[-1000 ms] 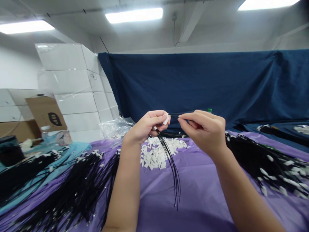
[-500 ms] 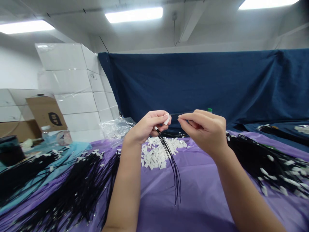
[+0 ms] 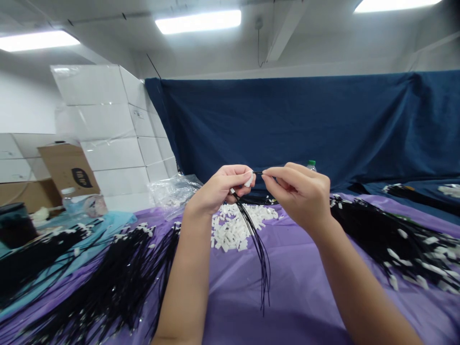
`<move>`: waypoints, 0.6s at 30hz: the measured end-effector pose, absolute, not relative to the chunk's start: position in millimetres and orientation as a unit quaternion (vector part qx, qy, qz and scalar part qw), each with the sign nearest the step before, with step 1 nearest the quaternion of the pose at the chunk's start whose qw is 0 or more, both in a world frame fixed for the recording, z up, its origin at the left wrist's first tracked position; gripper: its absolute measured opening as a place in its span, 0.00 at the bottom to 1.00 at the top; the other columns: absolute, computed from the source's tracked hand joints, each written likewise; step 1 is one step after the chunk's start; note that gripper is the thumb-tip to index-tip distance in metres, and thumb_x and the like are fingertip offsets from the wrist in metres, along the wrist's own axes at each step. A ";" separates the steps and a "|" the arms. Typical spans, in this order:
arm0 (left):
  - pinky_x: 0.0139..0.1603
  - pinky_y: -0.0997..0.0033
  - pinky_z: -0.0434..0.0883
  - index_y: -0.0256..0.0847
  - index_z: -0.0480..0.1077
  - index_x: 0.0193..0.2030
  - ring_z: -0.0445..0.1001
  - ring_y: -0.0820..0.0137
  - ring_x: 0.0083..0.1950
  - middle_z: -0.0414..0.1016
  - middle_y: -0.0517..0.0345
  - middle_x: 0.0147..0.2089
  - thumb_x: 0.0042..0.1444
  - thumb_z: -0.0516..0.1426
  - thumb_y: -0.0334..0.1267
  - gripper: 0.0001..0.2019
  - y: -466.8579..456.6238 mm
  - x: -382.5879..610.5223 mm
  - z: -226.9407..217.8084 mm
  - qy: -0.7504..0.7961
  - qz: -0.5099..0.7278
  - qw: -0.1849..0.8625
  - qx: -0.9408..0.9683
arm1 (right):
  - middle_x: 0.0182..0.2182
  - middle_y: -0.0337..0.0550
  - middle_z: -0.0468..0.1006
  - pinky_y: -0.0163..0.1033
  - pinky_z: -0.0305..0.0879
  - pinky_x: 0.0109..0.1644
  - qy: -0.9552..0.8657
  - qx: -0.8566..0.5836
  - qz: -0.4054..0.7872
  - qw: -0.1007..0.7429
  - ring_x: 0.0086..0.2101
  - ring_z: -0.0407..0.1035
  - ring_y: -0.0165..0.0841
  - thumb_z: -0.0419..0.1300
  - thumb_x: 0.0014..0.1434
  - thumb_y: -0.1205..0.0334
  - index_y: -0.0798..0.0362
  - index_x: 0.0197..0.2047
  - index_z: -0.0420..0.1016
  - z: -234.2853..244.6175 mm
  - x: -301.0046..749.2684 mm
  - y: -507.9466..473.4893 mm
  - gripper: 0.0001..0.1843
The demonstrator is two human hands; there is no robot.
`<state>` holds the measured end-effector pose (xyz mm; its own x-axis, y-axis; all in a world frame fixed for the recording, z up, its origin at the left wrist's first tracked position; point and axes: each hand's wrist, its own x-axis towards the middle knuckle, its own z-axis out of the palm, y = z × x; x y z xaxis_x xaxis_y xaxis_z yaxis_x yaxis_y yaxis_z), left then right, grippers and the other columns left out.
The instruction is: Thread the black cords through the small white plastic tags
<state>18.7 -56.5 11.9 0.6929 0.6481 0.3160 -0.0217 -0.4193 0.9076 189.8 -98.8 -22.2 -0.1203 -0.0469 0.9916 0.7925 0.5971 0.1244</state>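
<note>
Bare forearms, no sleeves or gloves

Grey ceiling [image 3: 215, 48] overhead, three fluorescent panels [image 3: 197, 21] lit; conduit and beam running across it; white wall [image 3: 21, 105] at left; dark blue drape [image 3: 323, 124] hung across far side, top edge sagging slightly; stack of white cartons [image 3: 108, 129] wrapped in clear film at left, leaning against drape corner; brown cardboard box [image 3: 68, 167] in front of cartons; worktop [image 3: 287, 287] covered in purple sheet; light blue sheet [image 3: 108, 223] at left edge
</note>
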 end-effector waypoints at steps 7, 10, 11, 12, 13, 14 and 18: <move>0.16 0.80 0.39 0.37 0.65 0.28 0.45 0.81 0.19 0.54 0.64 0.20 0.56 0.56 0.43 0.12 -55.4 18.5 12.1 0.203 0.334 0.500 0.773 | 0.17 0.33 0.60 0.30 0.53 0.25 -0.665 -0.291 -0.332 0.602 0.20 0.54 0.22 0.57 0.59 0.70 0.54 0.27 0.76 -21.7 188.9 -98.2 0.10; 0.16 0.79 0.39 0.37 0.64 0.27 0.45 0.81 0.19 0.54 0.64 0.20 0.56 0.56 0.43 0.12 -55.5 18.4 11.8 0.200 0.333 0.500 0.774 | 0.17 0.33 0.59 0.30 0.53 0.26 -0.668 -0.292 -0.329 0.601 0.20 0.54 0.22 0.57 0.58 0.71 0.54 0.27 0.76 -21.8 188.3 -98.2 0.10; 0.16 0.79 0.39 0.37 0.64 0.27 0.45 0.81 0.19 0.54 0.64 0.20 0.56 0.56 0.43 0.12 -55.7 18.4 11.6 0.199 0.334 0.500 0.774 | 0.17 0.33 0.59 0.30 0.53 0.26 -0.668 -0.292 -0.329 0.600 0.20 0.54 0.22 0.57 0.58 0.71 0.54 0.27 0.75 -21.9 188.1 -98.2 0.09; 0.16 0.79 0.39 0.37 0.64 0.27 0.45 0.81 0.19 0.54 0.64 0.20 0.56 0.56 0.43 0.12 -55.7 18.5 11.5 0.200 0.334 0.499 0.774 | 0.17 0.33 0.59 0.30 0.53 0.26 -0.669 -0.292 -0.328 0.600 0.20 0.53 0.22 0.57 0.58 0.71 0.54 0.27 0.75 -22.0 187.9 -98.3 0.09; 0.16 0.79 0.39 0.37 0.64 0.27 0.45 0.81 0.19 0.54 0.64 0.20 0.56 0.56 0.43 0.12 -55.8 18.5 11.3 0.200 0.335 0.498 0.774 | 0.17 0.33 0.58 0.30 0.53 0.26 -0.669 -0.291 -0.329 0.600 0.20 0.53 0.22 0.57 0.57 0.71 0.55 0.27 0.75 -22.1 187.8 -98.3 0.09; 0.16 0.79 0.39 0.37 0.64 0.28 0.45 0.81 0.19 0.54 0.64 0.20 0.56 0.56 0.43 0.12 -55.7 18.5 11.2 0.200 0.336 0.497 0.775 | 0.17 0.33 0.58 0.30 0.52 0.25 -0.669 -0.290 -0.329 0.600 0.20 0.53 0.22 0.57 0.57 0.71 0.55 0.27 0.75 -22.2 187.7 -98.3 0.09; 0.17 0.79 0.38 0.37 0.64 0.28 0.44 0.81 0.20 0.54 0.64 0.20 0.56 0.56 0.44 0.12 -54.6 17.9 11.6 0.204 0.333 0.497 0.775 | 0.17 0.33 0.59 0.30 0.52 0.25 -0.670 -0.290 -0.329 0.598 0.20 0.53 0.22 0.57 0.58 0.70 0.54 0.27 0.76 -23.3 188.1 -96.9 0.10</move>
<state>17.9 -54.6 11.6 0.6947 0.6470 0.3142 -0.0162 -0.4226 0.9062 188.1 -96.9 -23.3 -0.1155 -0.0056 0.9933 0.7829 0.6150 0.0945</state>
